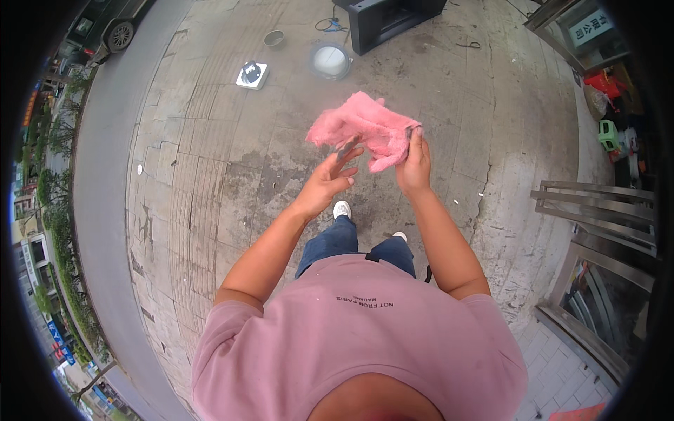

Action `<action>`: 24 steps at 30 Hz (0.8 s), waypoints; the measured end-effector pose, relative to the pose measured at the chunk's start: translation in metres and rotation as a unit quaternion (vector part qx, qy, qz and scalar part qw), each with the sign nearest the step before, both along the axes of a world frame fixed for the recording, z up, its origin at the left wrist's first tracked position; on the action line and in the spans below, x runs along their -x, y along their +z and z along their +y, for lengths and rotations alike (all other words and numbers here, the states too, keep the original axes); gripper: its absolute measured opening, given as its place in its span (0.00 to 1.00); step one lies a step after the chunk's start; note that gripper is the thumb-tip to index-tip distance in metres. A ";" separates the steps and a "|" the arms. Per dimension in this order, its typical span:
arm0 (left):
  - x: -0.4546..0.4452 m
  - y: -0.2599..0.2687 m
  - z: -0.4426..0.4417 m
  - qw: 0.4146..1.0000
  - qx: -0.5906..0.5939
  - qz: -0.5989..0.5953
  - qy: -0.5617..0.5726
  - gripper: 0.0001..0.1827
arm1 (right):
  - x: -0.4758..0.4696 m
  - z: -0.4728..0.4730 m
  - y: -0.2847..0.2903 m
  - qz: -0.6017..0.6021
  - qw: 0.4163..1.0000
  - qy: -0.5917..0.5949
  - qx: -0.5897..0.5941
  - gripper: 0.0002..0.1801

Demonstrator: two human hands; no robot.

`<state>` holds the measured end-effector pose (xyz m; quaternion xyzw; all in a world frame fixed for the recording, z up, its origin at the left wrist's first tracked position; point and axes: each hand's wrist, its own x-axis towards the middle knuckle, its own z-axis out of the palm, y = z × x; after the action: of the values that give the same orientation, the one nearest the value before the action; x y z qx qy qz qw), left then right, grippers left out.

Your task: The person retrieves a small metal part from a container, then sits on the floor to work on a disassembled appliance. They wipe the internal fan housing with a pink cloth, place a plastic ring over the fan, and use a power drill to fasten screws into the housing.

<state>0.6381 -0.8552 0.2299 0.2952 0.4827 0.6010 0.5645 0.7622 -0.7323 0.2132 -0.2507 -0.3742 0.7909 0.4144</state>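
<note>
A pink fluffy cloth (363, 126) hangs spread in front of me, above the pavement. My right hand (415, 160) grips its right edge, with the thumb and fingertips on the fabric near a small dark patch. My left hand (337, 173) is just below the cloth's left part, fingers apart, with dark smudges on the fingers. Its fingertips are close to the cloth; whether they touch it I cannot tell.
Ahead on the paving lie a round container with whitish contents (330, 61), a small bowl (274, 39), a white box (253, 75) with a dark item on it, and a large black casing (392, 21). A metal railing (595, 200) stands at right; a road runs along the left.
</note>
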 end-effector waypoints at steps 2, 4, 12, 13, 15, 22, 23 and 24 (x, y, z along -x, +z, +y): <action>0.018 0.001 0.004 0.997 0.027 -0.042 0.061 0.32 | 0.050 -0.012 0.001 -0.118 0.964 0.012 -0.239 0.17; 0.052 -0.007 0.016 0.992 0.101 0.047 -0.055 0.25 | 0.104 -0.016 0.008 -0.220 0.860 -0.057 -0.458 0.17; 0.160 -0.046 0.095 0.975 0.037 0.213 0.048 0.12 | 0.240 0.093 -0.022 -0.214 0.935 0.121 -0.254 0.14; 0.177 -0.047 0.110 0.975 0.018 0.210 0.070 0.11 | 0.259 0.115 -0.023 -0.204 0.935 0.142 -0.253 0.15; 0.220 -0.039 0.135 0.966 0.017 0.252 0.061 0.21 | 0.305 0.159 -0.028 -0.172 0.949 0.171 -0.203 0.15; 0.348 0.006 0.216 0.991 -0.017 0.098 0.094 0.32 | 0.413 0.299 -0.018 -0.122 0.990 0.066 -0.009 0.17; 0.366 0.007 0.226 0.992 -0.011 0.079 0.101 0.33 | 0.429 0.307 -0.015 -0.111 0.991 0.068 -0.023 0.17; 0.384 0.006 0.239 0.993 -0.004 0.060 0.103 0.33 | 0.445 0.312 -0.005 -0.100 0.992 0.067 -0.037 0.17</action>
<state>0.2538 -0.6165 0.2355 0.2820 0.5410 0.6391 0.4683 0.3176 -0.4200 0.2085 -0.2879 -0.4586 0.7733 0.3298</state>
